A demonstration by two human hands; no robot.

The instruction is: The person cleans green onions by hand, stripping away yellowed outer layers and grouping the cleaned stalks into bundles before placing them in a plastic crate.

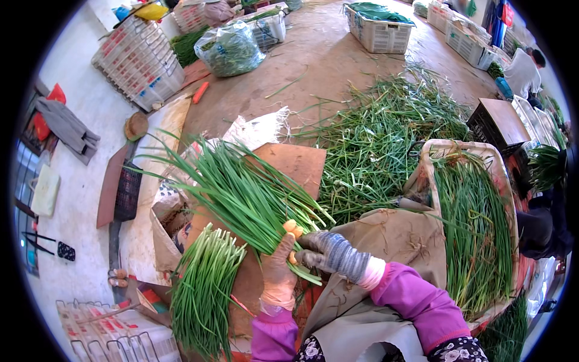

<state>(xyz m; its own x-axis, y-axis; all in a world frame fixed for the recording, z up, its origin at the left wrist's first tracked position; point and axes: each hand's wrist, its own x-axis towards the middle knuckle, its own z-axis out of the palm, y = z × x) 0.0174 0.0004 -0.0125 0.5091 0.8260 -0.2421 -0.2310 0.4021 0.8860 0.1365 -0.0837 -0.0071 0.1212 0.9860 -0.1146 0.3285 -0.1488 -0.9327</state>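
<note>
My left hand [279, 267], in a soiled orange glove, is closed around the lower end of a bunch of long green leafy stalks [239, 194], which look like garlic chives. The leaves fan out to the upper left over a brown board [294, 165]. Touching the stalk ends from the right is my right hand [332, 253], in a grey knit glove; its fingertips are partly hidden. Orange finger covers show at the stalks. A second bunch of chives [206, 294] lies left of my left hand, pale ends up.
A plastic crate [509, 199] of chives stands at my right. Loose leaves [375, 149] are heaped on the floor ahead. Stacked white crates [140, 63] stand at upper left, more crates [135, 335] at lower left. A person [522, 72] is at far right.
</note>
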